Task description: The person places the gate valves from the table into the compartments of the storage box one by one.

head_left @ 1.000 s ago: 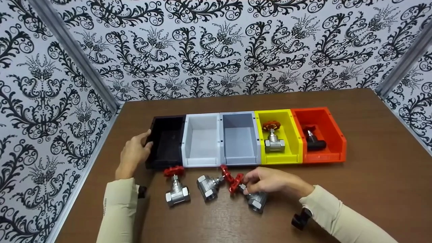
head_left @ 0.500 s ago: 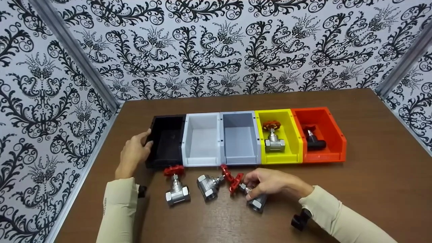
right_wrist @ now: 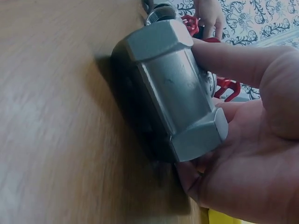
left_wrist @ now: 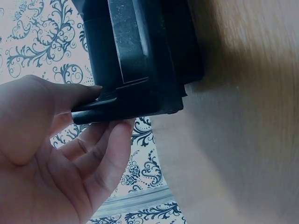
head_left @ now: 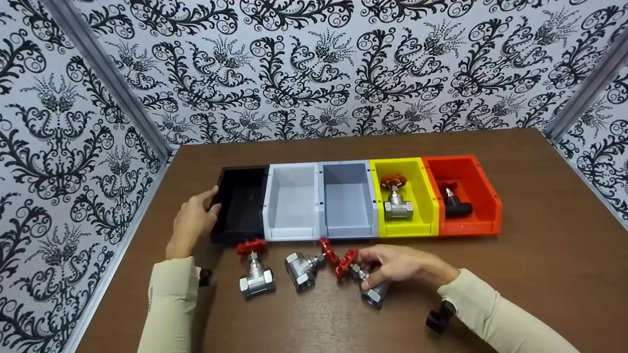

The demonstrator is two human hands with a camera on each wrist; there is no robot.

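My left hand (head_left: 193, 223) pinches the side wall of the black bin (left_wrist: 135, 100), thumb on the inner side and fingers outside. My right hand (head_left: 405, 267) grips a metal gate valve (right_wrist: 175, 91) by its body, thumb on one side and fingers on the other. That valve's red handwheel (head_left: 347, 263) points toward the bins. To its left lies a second valve (head_left: 301, 271), its red handwheel leaning toward the held one's. A third valve (head_left: 256, 279) rests in front of the black bin, handwheel at the far end.
Right of the black bin, a white bin (head_left: 294, 234), a grey bin (head_left: 349, 231), a yellow bin (head_left: 409, 229) and a red bin (head_left: 471, 228) stand side by side. A red-wheeled valve (head_left: 398, 208) lies in the yellow one, a black-bodied valve (head_left: 457, 207) in the red one.
My right thumb and fingers have closed around the valve's body, and its handwheel has shifted slightly to the right. The left hand has stayed at the black bin.
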